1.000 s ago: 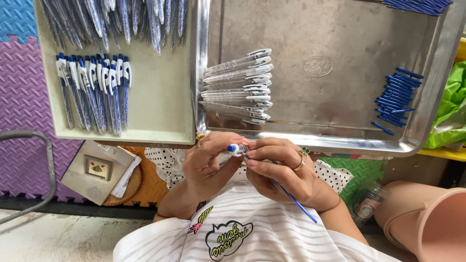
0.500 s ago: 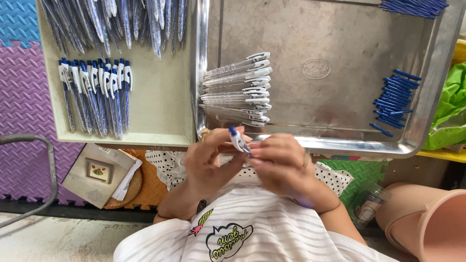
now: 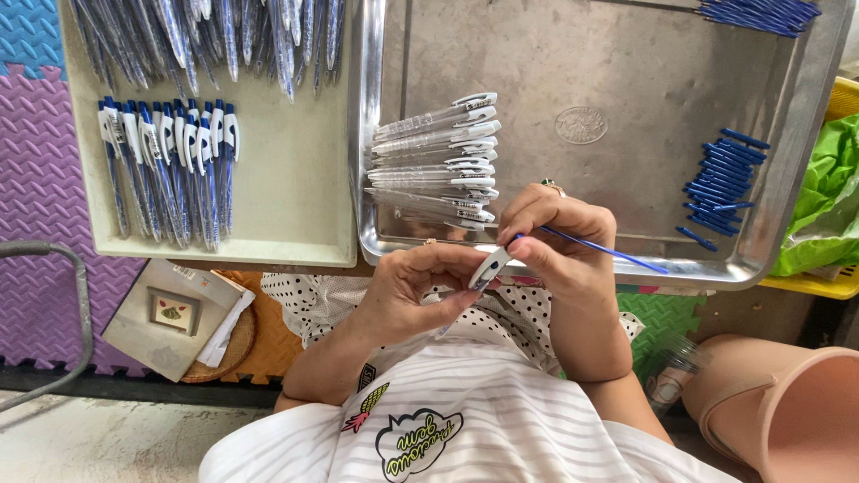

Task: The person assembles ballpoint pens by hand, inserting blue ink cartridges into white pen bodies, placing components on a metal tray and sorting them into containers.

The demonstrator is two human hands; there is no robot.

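My left hand (image 3: 416, 291) holds a clear pen barrel with a white clip (image 3: 489, 266) just below the front rim of a steel tray (image 3: 626, 80). My right hand (image 3: 564, 237) pinches a thin blue refill (image 3: 608, 251) whose tip sits at the barrel's open end. A stack of empty clear barrels with white clips (image 3: 438, 156) lies on the tray's left side. Loose blue refills (image 3: 723, 174) lie on its right side, with more refills (image 3: 761, 13) at the top right corner.
A cream tray (image 3: 286, 192) on the left holds a row of finished blue pens (image 3: 165, 170) and a heap of pens (image 3: 224, 36) above. A green bag (image 3: 828, 192), a tan bin (image 3: 787, 411), a small box (image 3: 174, 313) and foam floor mats (image 3: 36, 179) surround me.
My right hand moved up and to the right with a blue refill, now sticking out to the right. The barrel in my left hand turned so its white clip faces me.
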